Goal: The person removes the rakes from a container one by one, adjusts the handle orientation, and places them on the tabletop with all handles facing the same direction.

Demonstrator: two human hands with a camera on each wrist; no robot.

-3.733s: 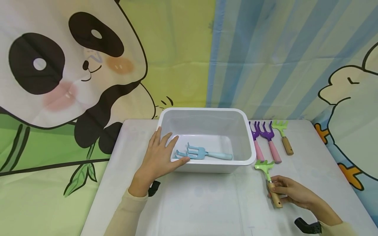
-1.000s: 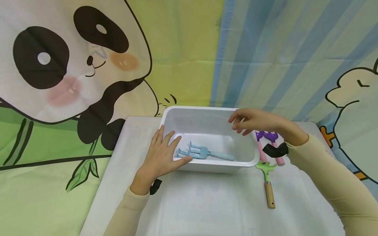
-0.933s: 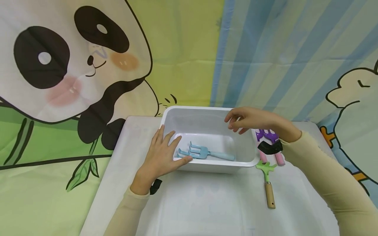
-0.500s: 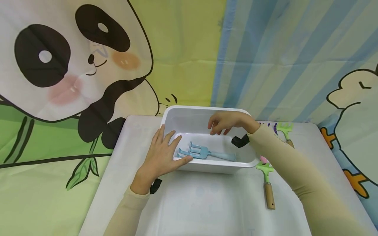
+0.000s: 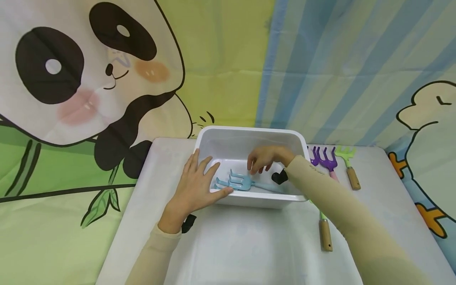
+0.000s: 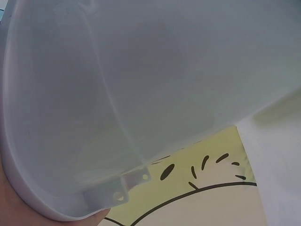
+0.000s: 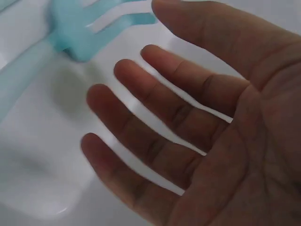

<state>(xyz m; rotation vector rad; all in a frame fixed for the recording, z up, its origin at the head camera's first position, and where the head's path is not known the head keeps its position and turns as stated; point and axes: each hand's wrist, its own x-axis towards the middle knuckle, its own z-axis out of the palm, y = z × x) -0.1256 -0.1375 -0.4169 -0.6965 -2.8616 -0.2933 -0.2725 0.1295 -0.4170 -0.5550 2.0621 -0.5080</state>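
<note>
On the near part of the white table (image 5: 249, 245), a wood-handled green rake (image 5: 325, 234) lies just R of the tub, its head hidden under the right sleeve. Left hand (image 5: 194, 190) rests flat on the near-left corner of the white tub (image 5: 249, 134), fingers straight & spread over the rim, thumb along the outer wall; holds nothing. Inside the tub, on the floor near the front wall, lies the blue rake (image 5: 246, 183): long axis runs L–R, tines toward the left hand, handle pointing R & partly under the right wrist. Right hand (image 5: 265, 158) hovers inside the tub, just above & behind the rake's neck, fingers loosely spread, empty; wrist cam shows the palm open w/ the tines (image 7: 108, 23) beyond the fingertips, not touching. Both hands are close; the left is blocked by the rim, the right has nothing between it & the rake. Farther back, R of the tub: two purple rakes (image 5: 322, 158) & another green rake (image 5: 347, 166), well apart from the hands. Behind: panda backdrop (image 5: 82, 79).
</note>
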